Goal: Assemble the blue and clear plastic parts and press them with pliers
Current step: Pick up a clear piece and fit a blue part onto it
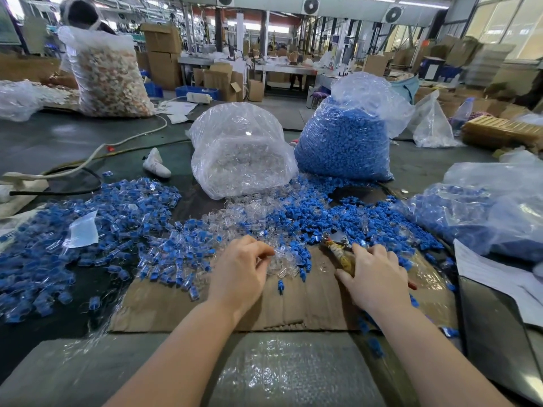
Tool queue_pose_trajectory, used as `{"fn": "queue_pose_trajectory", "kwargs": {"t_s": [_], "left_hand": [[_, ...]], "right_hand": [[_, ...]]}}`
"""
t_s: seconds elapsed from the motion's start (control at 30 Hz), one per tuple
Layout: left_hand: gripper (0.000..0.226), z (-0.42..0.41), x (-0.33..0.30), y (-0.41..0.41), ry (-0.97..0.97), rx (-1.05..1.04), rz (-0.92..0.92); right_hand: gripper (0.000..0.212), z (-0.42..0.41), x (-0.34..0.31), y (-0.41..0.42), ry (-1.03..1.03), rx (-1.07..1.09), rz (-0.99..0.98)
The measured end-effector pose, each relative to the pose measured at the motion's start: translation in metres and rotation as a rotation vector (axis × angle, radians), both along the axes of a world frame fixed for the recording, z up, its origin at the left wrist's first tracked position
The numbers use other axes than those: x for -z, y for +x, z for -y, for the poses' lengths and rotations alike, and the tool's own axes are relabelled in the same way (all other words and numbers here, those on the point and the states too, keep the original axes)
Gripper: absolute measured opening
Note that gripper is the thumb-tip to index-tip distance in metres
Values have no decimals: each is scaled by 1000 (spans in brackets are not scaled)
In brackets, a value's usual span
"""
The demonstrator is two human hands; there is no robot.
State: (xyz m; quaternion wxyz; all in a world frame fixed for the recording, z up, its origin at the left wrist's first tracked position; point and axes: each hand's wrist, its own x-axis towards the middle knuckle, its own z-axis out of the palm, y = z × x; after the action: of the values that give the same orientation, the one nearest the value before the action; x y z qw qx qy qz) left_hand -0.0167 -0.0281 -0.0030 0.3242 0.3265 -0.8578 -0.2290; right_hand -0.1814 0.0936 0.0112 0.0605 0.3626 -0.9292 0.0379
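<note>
Loose blue plastic parts [296, 212] and clear plastic parts [282, 264] lie mixed on a sheet of cardboard [311, 306]. My left hand [241, 271] reaches into the clear parts with its fingertips curled together; whether they pinch one I cannot make out. My right hand [373, 277] lies on the pliers [338, 248], its fingers wrapped over the cloth-bound handle. The pliers' metal jaws point away from me toward the blue parts. A large heap of joined blue-and-clear pieces [97, 230] spreads to the left.
A bag of clear parts [241, 151] and a bag of blue parts [346, 142] stand behind the pile. Another bag of blue parts [482, 212] lies at the right, above papers [496, 277]. Cables [88, 163] cross the far left. A person [79, 16] sits behind a filled bag.
</note>
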Motion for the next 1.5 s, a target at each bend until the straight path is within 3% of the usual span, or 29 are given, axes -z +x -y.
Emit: {"fn": "queue_pose_trajectory", "kwargs": {"t_s": [0.13, 0.23, 0.5, 0.7, 0.8, 0.97, 1.13, 1.33, 1.5], "left_hand": [[16, -8, 6, -7, 72, 9, -26], [15, -13, 8, -15, 104, 12, -60], [12, -18, 16, -17, 186, 19, -153], [27, -20, 15, -15, 259, 32, -221], [21, -20, 12, -13, 342, 69, -272], [19, -18, 13, -12, 405, -13, -304], [20, -19, 15, -13, 441, -66, -392], [27, -20, 16, -12, 461, -100, -413], [27, -21, 13, -11, 405, -94, -384]], "right_hand": [[52, 3, -1, 3, -64, -37, -39], [35, 8, 0, 9, -149, -166, -87], [22, 16, 3, 12, -133, -202, -125], [16, 25, -1, 34, -354, -314, 89], [15, 30, 2, 44, -362, -354, 184], [13, 30, 8, 48, -439, -314, 293], [14, 28, 18, 51, -381, -154, 71], [3, 31, 29, 54, -345, -123, 11], [16, 28, 31, 53, -468, -183, 167]]}}
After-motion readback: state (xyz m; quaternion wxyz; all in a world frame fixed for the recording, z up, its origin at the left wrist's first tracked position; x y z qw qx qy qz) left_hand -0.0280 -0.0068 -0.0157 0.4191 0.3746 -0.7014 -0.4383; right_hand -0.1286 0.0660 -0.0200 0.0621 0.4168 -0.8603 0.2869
